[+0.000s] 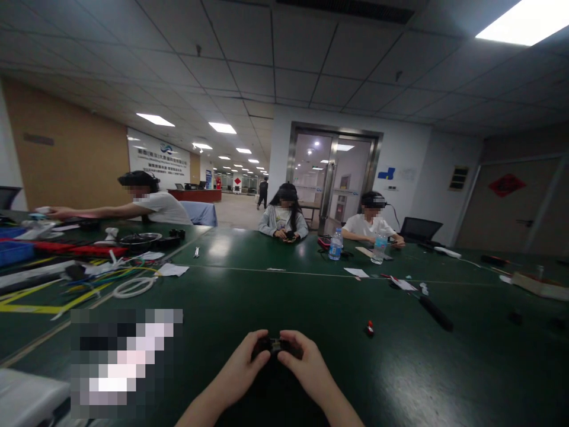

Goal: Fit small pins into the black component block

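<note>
Between my two hands, just above the green table (213, 320), is a small dark object (274, 345) with a paler patch in its middle. My left hand (253, 354) grips its left end, thumb and fingers closed on it. The right end sits in my right hand (297, 351), held the same way. Fingers cover most of the object, so its kind cannot be made out. A small red and white piece (370, 328) lies on the table to the right of my hands.
Cables (100, 279), a white coiled cord (133, 287) and blue bins (15, 252) crowd the left side. A black bar (435, 312) lies to the right. Water bottles (335, 244) stand farther back. Several people sit around the table; one person (284, 216) faces me.
</note>
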Demonstrator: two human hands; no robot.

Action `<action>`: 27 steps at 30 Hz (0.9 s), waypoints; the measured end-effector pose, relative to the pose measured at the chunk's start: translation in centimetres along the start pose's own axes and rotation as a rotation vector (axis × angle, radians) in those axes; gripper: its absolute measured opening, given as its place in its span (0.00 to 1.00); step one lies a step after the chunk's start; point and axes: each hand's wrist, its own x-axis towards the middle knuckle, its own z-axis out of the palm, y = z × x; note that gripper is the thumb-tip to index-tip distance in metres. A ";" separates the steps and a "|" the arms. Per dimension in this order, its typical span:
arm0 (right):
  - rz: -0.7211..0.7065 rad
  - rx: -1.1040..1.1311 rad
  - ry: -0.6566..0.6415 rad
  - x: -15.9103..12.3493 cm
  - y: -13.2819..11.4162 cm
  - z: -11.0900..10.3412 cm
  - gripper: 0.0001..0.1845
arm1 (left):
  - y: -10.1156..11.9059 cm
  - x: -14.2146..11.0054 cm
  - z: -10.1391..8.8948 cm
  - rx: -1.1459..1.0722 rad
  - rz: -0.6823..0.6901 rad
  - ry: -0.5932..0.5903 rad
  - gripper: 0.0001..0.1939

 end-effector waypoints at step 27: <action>-0.036 0.168 0.002 0.1 -0.3 0.1 0.19 | -0.3 0.7 0.4 -0.539 -0.035 -0.108 0.25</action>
